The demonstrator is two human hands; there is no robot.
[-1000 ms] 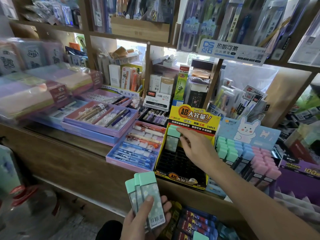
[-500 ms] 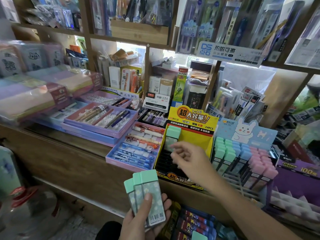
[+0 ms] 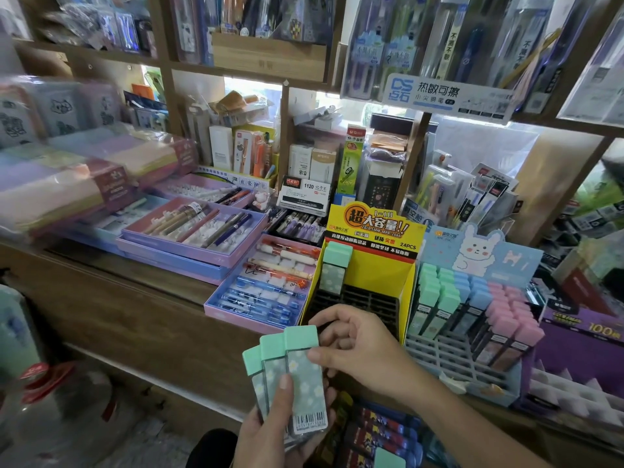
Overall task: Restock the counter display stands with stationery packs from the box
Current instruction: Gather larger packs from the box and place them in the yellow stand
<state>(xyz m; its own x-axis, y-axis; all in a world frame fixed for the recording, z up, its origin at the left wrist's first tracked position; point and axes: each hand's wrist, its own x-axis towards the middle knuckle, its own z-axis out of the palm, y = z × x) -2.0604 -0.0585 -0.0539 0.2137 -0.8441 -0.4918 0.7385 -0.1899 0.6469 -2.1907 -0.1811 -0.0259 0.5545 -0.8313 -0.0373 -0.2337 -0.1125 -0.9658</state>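
Three flat stationery packs (image 3: 293, 376) with mint-green caps and flower-printed bodies are fanned out at the bottom centre of the view.

Up and to the left of the hands, on the wooden tabletop (image 3: 135, 282), sits a pink tray (image 3: 175, 251) of loose pens. Closer to the hands is a lilac tray (image 3: 250, 319) with rows of red and blue pens.

The left hand (image 3: 266, 434) comes up from the lower edge. It grips the fan from below, thumb pressed flat on the printed faces and fingers curled round the back.

The right hand (image 3: 361, 349) reaches in from the lower right, just beside the fan. Its fingers are curled, and thumb and fingertips pinch the front pack (image 3: 305, 373), the rightmost of the three, near its cap.

Directly beyond the right hand stands a yellow display stand (image 3: 381, 275) with a black grid of slots. One mint-capped pack (image 3: 334, 270) stands upright in its back left corner, and the other visible slots hold nothing.

To the right of both hands is a pale blue display stand (image 3: 472, 251) with a cartoon rabbit on its backing card. It holds upright packs in columns: mint (image 3: 435, 298) nearest the yellow stand, then blue (image 3: 472, 298), then pink (image 3: 513, 319). Its front rows of slots are bare.

Above the hands, wooden shelves (image 3: 270, 67) are crowded with boxed and hanging stationery.
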